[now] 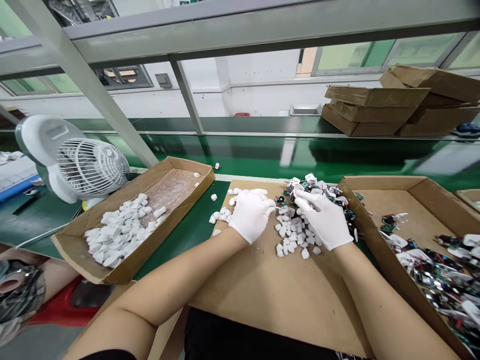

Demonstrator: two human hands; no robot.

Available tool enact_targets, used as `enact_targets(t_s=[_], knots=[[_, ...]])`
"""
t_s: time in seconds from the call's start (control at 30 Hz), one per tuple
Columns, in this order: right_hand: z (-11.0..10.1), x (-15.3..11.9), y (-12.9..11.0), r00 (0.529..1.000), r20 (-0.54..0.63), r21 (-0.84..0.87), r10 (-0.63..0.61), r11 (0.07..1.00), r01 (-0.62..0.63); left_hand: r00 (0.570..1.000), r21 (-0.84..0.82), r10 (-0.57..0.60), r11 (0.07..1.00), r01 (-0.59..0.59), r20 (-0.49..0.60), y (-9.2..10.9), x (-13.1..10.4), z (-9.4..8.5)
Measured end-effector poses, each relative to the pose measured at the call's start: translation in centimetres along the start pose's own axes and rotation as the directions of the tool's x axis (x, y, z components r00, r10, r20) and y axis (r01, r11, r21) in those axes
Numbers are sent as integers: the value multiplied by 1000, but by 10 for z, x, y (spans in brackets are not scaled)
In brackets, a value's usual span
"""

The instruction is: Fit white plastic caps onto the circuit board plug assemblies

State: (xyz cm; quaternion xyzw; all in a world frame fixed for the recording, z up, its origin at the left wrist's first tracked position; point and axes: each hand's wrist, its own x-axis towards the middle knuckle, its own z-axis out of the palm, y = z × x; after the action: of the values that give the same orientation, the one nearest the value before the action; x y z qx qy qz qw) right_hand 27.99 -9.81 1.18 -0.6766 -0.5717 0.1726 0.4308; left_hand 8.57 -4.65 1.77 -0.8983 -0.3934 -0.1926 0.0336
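Note:
My left hand point(250, 215), in a white glove, is closed with its fingertips pinched at the edge of a small green circuit board point(279, 201) with dark parts. My right hand point(325, 219), also gloved, has its fingers bent together over the near side of a heap of wired circuit boards with white covers point(311, 184); what lies between the fingertips is hidden. Below and between the hands, small white plastic pieces point(294, 232) spread over a flat cardboard sheet point(277, 295). More white pieces point(224, 215) lie just left of my left hand.
On the left, a shallow cardboard tray point(195, 197) holds many white pieces, with a white fan point(92, 165) behind it. A cardboard box point(386, 187) of wired circuit boards stands at right. Stacked cartons point(375, 107) rest on the back shelf. A metal post point(93, 95) slants across the left.

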Motion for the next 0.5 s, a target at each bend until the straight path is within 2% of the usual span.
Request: enact_targets(t_s=[0.1,0.2,0.27,0.33,0.4,0.43,0.5], knots=[[-1,-2,-4,982,179,156,56,984,-85,967,15,154,988,-155,-205,-4,-19,4],[-4,-5,-13,909,402,228,111,949,-216,914,9,258,963,-269,-312,-8,-28,9],[-5,-6,-19,913,393,224,110,951,-211,886,-18,266,956,-294,-379,-8,-29,9],[-6,-8,-22,955,283,238,92,958,-163,887,-136,185,955,-264,-422,-5,-29,6],[-6,-12,-23,968,233,283,97,945,-163,931,-393,6,906,-160,-365,0,-29,1],[-5,-14,-24,960,259,314,111,930,-192,955,-549,-106,833,-67,-278,3,-29,-1],[-1,-20,-26,921,369,341,123,904,-257,964,-799,-266,582,151,-12,8,-29,-5]])
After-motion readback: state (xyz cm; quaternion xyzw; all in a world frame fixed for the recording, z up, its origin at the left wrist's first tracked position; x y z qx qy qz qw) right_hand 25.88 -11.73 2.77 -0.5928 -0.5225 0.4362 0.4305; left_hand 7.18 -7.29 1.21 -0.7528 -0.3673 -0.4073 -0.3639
